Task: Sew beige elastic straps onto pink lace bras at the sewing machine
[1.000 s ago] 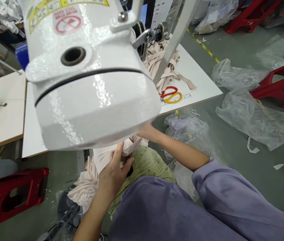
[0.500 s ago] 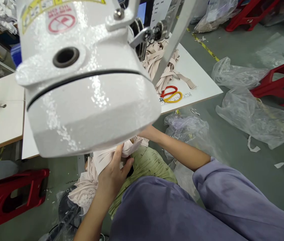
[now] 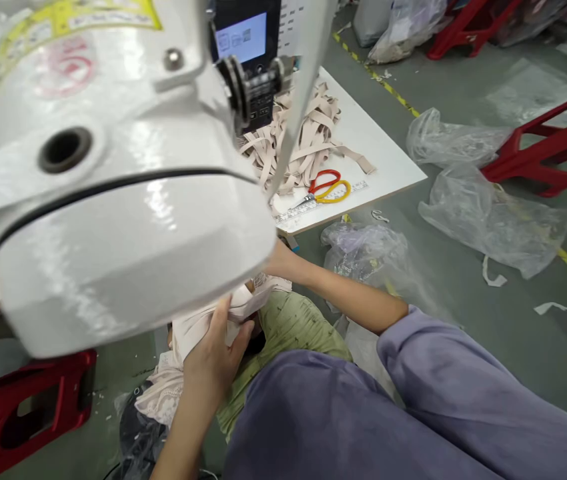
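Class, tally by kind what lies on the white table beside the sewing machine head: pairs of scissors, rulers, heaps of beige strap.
Pairs of scissors: 1
Rulers: 1
Heaps of beige strap: 1
Total: 3

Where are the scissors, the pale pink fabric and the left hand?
scissors (image 3: 324, 189), head view, on the crossing handles.
pale pink fabric (image 3: 191, 328), head view, fold beside the fingers.
left hand (image 3: 211, 363), head view, back of the hand.
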Demonstrator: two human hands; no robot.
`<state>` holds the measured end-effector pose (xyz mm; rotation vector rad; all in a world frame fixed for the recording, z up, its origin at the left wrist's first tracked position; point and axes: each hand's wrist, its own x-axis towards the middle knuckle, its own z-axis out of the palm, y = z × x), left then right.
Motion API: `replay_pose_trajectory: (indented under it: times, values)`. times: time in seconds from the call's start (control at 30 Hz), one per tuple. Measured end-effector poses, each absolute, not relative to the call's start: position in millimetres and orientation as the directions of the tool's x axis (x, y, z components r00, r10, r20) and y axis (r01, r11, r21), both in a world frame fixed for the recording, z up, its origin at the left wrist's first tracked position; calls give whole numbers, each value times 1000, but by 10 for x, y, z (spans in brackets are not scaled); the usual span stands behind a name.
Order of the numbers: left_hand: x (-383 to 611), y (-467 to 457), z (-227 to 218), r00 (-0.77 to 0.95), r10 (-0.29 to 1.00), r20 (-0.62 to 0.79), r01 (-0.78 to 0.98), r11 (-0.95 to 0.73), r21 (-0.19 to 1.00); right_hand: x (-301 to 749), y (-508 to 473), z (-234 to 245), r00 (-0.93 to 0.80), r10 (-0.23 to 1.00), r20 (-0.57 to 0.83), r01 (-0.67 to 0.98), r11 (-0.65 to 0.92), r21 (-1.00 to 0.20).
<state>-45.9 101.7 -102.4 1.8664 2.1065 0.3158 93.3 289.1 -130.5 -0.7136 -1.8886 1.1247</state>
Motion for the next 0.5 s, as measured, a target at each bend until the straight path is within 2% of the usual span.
replay_pose_trajectory:
  times: [0.1, 0.23, 0.37, 0.5]
  values:
    - [-452, 1006, -1003, -146, 989, -36, 932, 150, 331, 932, 2878, -1345, -442, 815, 374, 23, 427, -904]
    - [-407, 1008, -932, -127, 988, -89, 941, 148, 305, 995, 2824, -1411, -314, 882, 351, -49, 354, -934]
    - [-380, 1020, -865, -177, 977, -118, 945, 202, 258, 1086, 2758, -1472, -315, 886, 340, -61, 338, -939]
    - [-378, 1030, -871, -147, 985, -94, 947, 168, 275, 1174, 2675, -1501, -321, 902, 289, -29, 295, -955]
